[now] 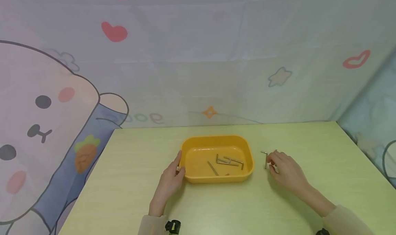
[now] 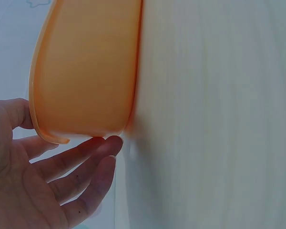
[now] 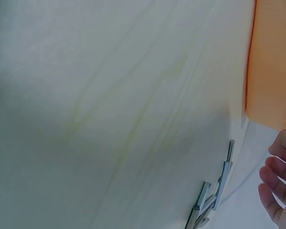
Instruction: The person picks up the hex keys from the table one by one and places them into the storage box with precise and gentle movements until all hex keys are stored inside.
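Note:
A shallow yellow tray (image 1: 198, 154) stands on the table with several metal hex keys (image 1: 227, 164) lying in it. At its left end, my left hand (image 1: 169, 178) pinches the rim, thumb over the edge and fingers against the outer wall. In the left wrist view the tray's outer wall (image 2: 88, 71) is close to those fingers. To the right of the tray, my right hand (image 1: 287, 169) hovers with loosely bent fingers beside a hex key (image 1: 266, 161). The right wrist view shows several hex keys (image 3: 223, 186) on the table, apart from the fingers; nothing visible is held.
The pale wooden table (image 1: 133, 159) extends around the tray and both hands. Behind it hangs a printed curtain (image 1: 198, 56), with another cloth at the right. A dark cable (image 1: 385, 159) loops by the right edge of the view.

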Tool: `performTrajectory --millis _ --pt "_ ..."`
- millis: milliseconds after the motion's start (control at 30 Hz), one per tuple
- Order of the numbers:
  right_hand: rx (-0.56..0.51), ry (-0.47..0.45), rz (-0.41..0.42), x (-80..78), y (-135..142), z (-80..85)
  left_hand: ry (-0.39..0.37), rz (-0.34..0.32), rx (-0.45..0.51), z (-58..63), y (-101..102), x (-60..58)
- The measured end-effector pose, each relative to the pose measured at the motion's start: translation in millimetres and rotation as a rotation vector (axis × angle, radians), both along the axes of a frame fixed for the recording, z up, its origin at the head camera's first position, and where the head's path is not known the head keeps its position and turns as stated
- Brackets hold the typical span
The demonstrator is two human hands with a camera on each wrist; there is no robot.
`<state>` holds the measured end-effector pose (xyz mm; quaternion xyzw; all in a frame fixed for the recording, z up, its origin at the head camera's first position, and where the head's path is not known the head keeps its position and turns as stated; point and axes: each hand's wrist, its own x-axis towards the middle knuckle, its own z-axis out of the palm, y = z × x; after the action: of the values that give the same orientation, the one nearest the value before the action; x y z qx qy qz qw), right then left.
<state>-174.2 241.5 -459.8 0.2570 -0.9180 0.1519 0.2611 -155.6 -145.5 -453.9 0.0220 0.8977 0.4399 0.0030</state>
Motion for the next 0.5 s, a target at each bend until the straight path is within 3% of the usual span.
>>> performTrajectory --millis 233,500 --pt "0.022 -0.017 -0.030 1.7 6.1 -1.9 0.002 0.004 -0.002 0.5 -0.6 0.5" --pt "0.031 -0.167 -0.114 9.0 13.2 0.3 0.003 -0.001 0.010 0.2 0.1 0.0"
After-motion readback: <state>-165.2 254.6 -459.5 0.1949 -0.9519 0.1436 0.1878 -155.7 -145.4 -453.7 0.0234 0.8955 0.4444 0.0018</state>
